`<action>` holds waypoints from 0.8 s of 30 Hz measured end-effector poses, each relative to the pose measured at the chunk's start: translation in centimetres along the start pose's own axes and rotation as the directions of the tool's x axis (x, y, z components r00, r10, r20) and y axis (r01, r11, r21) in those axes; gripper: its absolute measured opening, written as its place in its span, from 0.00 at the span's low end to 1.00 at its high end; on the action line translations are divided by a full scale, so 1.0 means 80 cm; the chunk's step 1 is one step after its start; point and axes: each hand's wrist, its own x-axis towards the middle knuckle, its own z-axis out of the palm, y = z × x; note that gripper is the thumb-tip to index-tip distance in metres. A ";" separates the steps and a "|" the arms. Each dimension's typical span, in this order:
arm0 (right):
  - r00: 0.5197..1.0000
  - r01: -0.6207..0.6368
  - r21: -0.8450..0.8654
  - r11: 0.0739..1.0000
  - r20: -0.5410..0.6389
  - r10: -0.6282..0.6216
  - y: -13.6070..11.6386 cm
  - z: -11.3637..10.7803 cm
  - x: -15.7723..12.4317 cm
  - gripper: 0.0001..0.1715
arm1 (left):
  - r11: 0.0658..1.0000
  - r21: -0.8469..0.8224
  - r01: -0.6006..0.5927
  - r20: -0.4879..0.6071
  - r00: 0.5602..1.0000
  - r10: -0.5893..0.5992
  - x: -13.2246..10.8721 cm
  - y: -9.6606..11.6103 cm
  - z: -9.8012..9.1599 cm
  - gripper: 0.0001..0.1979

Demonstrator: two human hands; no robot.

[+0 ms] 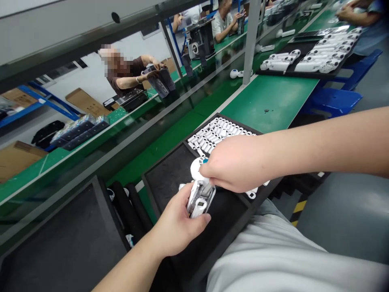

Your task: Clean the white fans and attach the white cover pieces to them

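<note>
A white handheld device [200,200] with a round head and a clear-edged handle is held above a black tray [165,162]. My left hand [179,223] is closed around its handle, thumb along the near side. My right hand [235,162] is closed at the round head [195,167], its thumb pressed on the white surface. A bit of blue [205,161] shows by the right fingertips; the other fingers are hidden behind that hand. Rows of small white parts with dark windows [226,129] lie in the tray's far section, and one loose white part [251,194] lies near its right edge.
Another black tray [69,235] is at the lower left. Farther along the green bench [273,97], a dark tray bears several white devices [322,56]. A metal post [252,40] and a blue chair [337,99] stand nearby. Co-workers [130,75] sit across the line.
</note>
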 end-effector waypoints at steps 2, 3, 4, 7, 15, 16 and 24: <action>1.000 0.001 0.015 1.000 0.019 -0.001 0.001 0.001 0.001 0.04 | 1.000 -0.007 0.008 0.013 1.000 -0.008 0.000 0.000 0.001 0.19; 1.000 0.001 0.022 1.000 0.026 -0.002 0.001 0.000 0.001 0.05 | 1.000 -0.011 0.013 0.015 1.000 -0.013 0.001 0.001 0.002 0.19; 1.000 0.004 0.035 0.999 0.022 -0.005 0.001 0.000 0.001 0.05 | 1.000 -0.015 0.019 0.012 1.000 -0.019 0.001 0.002 0.002 0.19; 0.999 0.028 0.088 0.996 -0.038 -0.025 0.000 0.000 0.001 0.09 | 0.999 -0.021 0.033 0.001 0.999 -0.033 0.002 0.004 0.002 0.19; 0.995 0.070 -0.098 0.993 0.076 -0.062 -0.007 0.002 -0.001 0.11 | 0.994 0.083 0.066 0.040 0.997 -0.070 0.004 -0.001 0.002 0.17; 0.995 0.066 -0.102 0.993 0.085 -0.057 -0.008 0.003 -0.002 0.10 | 0.993 0.099 0.071 0.040 0.996 -0.075 0.004 0.000 0.002 0.17; 0.977 -0.007 -0.076 0.997 0.213 0.023 -0.014 -0.012 -0.004 0.11 | 0.980 0.200 0.022 -0.044 0.999 -0.013 0.007 0.003 0.001 0.21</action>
